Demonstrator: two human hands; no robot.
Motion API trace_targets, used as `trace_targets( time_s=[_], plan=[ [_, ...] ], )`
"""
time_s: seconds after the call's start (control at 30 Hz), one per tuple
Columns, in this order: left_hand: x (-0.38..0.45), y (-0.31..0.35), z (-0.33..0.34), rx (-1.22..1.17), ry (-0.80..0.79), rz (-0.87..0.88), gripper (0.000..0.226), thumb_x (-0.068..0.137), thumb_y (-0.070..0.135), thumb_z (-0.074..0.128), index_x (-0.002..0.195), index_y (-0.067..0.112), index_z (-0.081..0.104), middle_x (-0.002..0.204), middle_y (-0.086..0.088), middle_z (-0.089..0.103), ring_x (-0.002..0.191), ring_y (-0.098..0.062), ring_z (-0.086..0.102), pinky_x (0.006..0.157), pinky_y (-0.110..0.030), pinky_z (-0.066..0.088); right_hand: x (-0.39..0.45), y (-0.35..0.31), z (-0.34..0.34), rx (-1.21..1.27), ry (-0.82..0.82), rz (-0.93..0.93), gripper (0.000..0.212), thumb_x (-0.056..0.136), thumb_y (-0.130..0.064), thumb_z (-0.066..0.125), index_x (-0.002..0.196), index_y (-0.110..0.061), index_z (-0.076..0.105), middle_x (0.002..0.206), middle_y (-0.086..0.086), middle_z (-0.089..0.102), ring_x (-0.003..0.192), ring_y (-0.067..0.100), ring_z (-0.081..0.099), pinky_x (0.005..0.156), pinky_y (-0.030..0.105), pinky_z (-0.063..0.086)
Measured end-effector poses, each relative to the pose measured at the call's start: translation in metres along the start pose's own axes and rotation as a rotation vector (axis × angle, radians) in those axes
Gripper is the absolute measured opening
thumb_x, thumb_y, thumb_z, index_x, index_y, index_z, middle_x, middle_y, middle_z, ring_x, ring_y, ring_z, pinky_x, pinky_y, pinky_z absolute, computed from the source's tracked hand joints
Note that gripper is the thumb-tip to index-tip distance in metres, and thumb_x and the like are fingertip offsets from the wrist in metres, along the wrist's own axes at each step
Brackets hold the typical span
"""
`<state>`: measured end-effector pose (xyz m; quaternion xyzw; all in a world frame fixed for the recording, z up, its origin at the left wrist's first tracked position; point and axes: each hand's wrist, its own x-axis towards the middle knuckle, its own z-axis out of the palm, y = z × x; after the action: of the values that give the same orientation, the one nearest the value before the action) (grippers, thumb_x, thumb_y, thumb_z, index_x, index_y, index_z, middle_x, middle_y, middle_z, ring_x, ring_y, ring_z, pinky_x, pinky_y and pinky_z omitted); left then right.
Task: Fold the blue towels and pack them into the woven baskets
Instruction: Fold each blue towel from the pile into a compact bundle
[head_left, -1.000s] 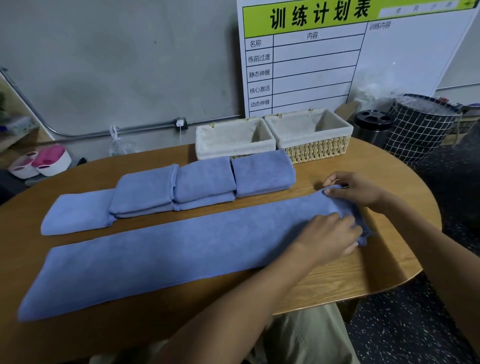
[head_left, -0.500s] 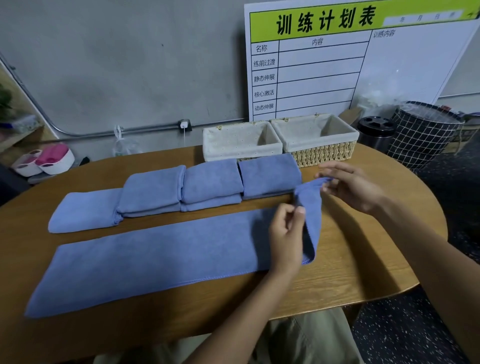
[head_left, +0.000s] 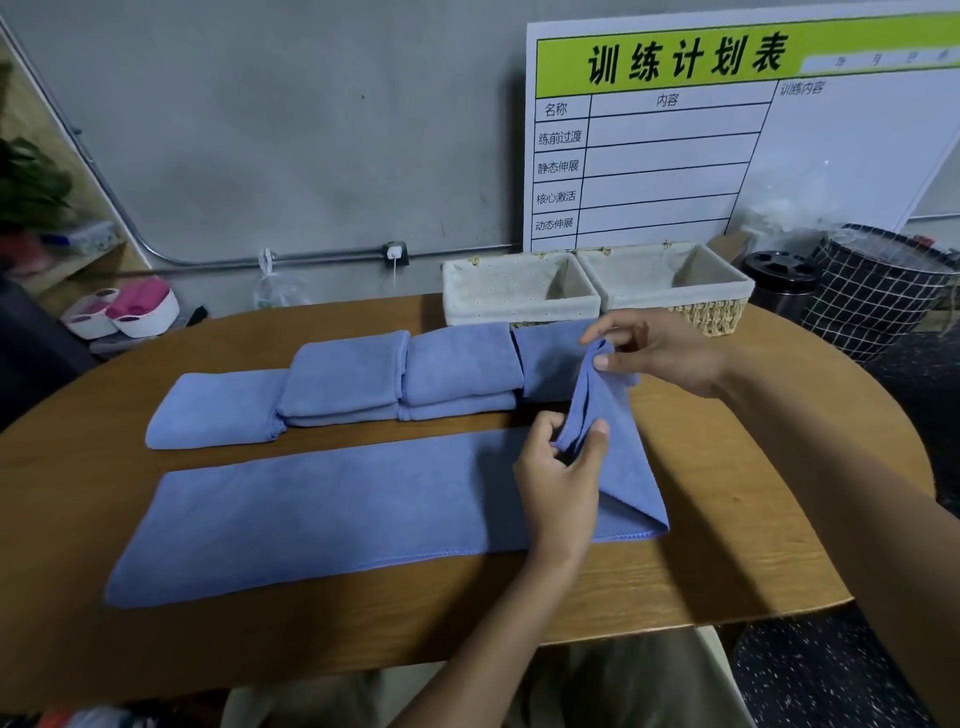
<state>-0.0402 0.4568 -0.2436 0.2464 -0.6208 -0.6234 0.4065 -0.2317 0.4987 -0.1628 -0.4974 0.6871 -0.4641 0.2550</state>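
A long blue towel (head_left: 332, 514), folded into a narrow strip, lies across the near half of the wooden table (head_left: 753, 545). Its right end is lifted off the table. My left hand (head_left: 563, 467) pinches the near corner of that end, and my right hand (head_left: 660, 353) pinches the far corner higher up. Behind the strip lies a row of folded blue towels (head_left: 395, 384). Two woven baskets with white liners stand at the table's back edge, the left basket (head_left: 519, 299) and the right basket (head_left: 670, 286); both look empty.
A whiteboard (head_left: 727, 135) with a green header leans on the wall behind the baskets. Right of the table stand a black bin (head_left: 779, 278) and a black grid-pattern hamper (head_left: 878, 291). Pink-and-white tubs (head_left: 130, 312) sit on the floor at left.
Both hands gripped the strip's right end flat on the table, then lifted it and carried it leftward. The end now hangs raised between my hands, folding over the strip.
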Motion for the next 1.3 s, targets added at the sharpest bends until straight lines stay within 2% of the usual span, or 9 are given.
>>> trace_targets(
  time_s=[0.1, 0.33, 0.43, 0.6, 0.83, 1.03, 1.13, 1.2, 1.3],
  plan=[
    [0.002, 0.010, -0.026, 0.073, -0.019, 0.090, 0.030, 0.092, 0.016, 0.071, 0.070, 0.013, 0.050, 0.061, 0.010, 0.051, 0.058, -0.004, 0.045, 0.055, -0.017, 0.035, 0.016, -0.007, 0.023, 0.005, -0.015, -0.057, 0.023, 0.082, -0.020, 0.075, 0.104, -0.015, 0.072, 0.074, 0.019, 0.047, 0.073, 0.017, 0.045, 0.069, 0.022, 0.038],
    [0.005, 0.022, -0.103, 0.229, 0.058, 0.175, 0.049, 0.094, 0.020, 0.069, 0.061, 0.026, 0.034, 0.052, 0.010, 0.038, 0.050, -0.004, 0.035, 0.049, -0.017, 0.026, 0.055, -0.020, 0.102, 0.163, 0.010, -0.145, 0.025, 0.085, -0.023, 0.073, 0.098, -0.001, 0.069, 0.082, 0.013, 0.062, 0.082, 0.019, 0.051, 0.073, 0.027, 0.040],
    [0.007, 0.021, -0.140, 0.330, 0.114, 0.196, 0.052, 0.095, 0.028, 0.067, 0.062, 0.022, 0.028, 0.053, 0.004, 0.030, 0.050, -0.006, 0.029, 0.050, -0.029, 0.025, 0.072, -0.030, 0.141, 0.178, -0.012, -0.167, 0.018, 0.092, -0.015, 0.068, 0.096, 0.003, 0.068, 0.079, 0.006, 0.062, 0.078, 0.013, 0.051, 0.070, 0.020, 0.039],
    [0.015, 0.022, -0.202, 0.395, 0.213, 0.197, 0.053, 0.091, 0.036, 0.065, 0.058, 0.024, 0.026, 0.050, 0.005, 0.025, 0.050, -0.005, 0.024, 0.050, -0.032, 0.022, 0.098, -0.050, 0.202, 0.139, -0.018, -0.203, 0.007, 0.095, -0.011, 0.065, 0.090, -0.008, 0.069, 0.061, -0.019, 0.060, 0.063, -0.006, 0.050, 0.064, 0.009, 0.038],
    [0.019, 0.026, -0.273, 0.378, 0.225, 0.112, 0.058, 0.095, 0.016, 0.068, 0.055, 0.018, 0.026, 0.046, 0.008, 0.021, 0.044, -0.007, 0.021, 0.048, -0.024, 0.017, 0.124, -0.070, 0.281, 0.145, -0.023, -0.240, 0.009, 0.093, -0.015, 0.070, 0.089, -0.008, 0.073, 0.085, 0.004, 0.071, 0.078, 0.002, 0.059, 0.077, 0.015, 0.045],
    [0.029, 0.046, -0.327, 0.452, 0.261, 0.212, 0.052, 0.090, 0.021, 0.065, 0.057, 0.016, 0.025, 0.049, 0.008, 0.020, 0.045, -0.005, 0.019, 0.047, -0.020, 0.018, 0.143, -0.102, 0.323, 0.159, 0.008, -0.317, 0.006, 0.091, -0.017, 0.072, 0.085, -0.017, 0.074, 0.083, -0.006, 0.072, 0.078, -0.003, 0.060, 0.076, 0.015, 0.045],
    [0.029, 0.045, -0.356, 0.543, 0.325, 0.202, 0.056, 0.095, 0.010, 0.067, 0.056, 0.016, 0.028, 0.047, 0.006, 0.023, 0.044, -0.006, 0.021, 0.046, -0.019, 0.017, 0.155, -0.114, 0.352, 0.088, 0.013, -0.330, 0.006, 0.087, -0.027, 0.074, 0.081, -0.027, 0.074, 0.083, -0.005, 0.073, 0.078, 0.001, 0.060, 0.079, 0.031, 0.051],
    [0.025, 0.037, -0.375, 0.646, 0.384, 0.144, 0.054, 0.094, 0.018, 0.066, 0.055, 0.019, 0.029, 0.047, 0.005, 0.027, 0.044, -0.007, 0.023, 0.045, -0.021, 0.015, 0.160, -0.114, 0.378, -0.009, 0.030, -0.357, 0.005, 0.088, -0.031, 0.072, 0.085, -0.027, 0.073, 0.086, -0.008, 0.072, 0.080, 0.004, 0.061, 0.078, 0.040, 0.052],
    [0.018, 0.018, -0.394, 0.904, 0.455, -0.022, 0.030, 0.090, 0.027, 0.066, 0.069, 0.018, 0.047, 0.057, 0.009, 0.042, 0.051, -0.014, 0.039, 0.051, -0.032, 0.028, 0.160, -0.098, 0.411, -0.319, 0.021, -0.404, 0.018, 0.093, -0.034, 0.065, 0.106, -0.023, 0.069, 0.100, -0.001, 0.069, 0.092, 0.019, 0.063, 0.075, 0.042, 0.051]
  ],
)
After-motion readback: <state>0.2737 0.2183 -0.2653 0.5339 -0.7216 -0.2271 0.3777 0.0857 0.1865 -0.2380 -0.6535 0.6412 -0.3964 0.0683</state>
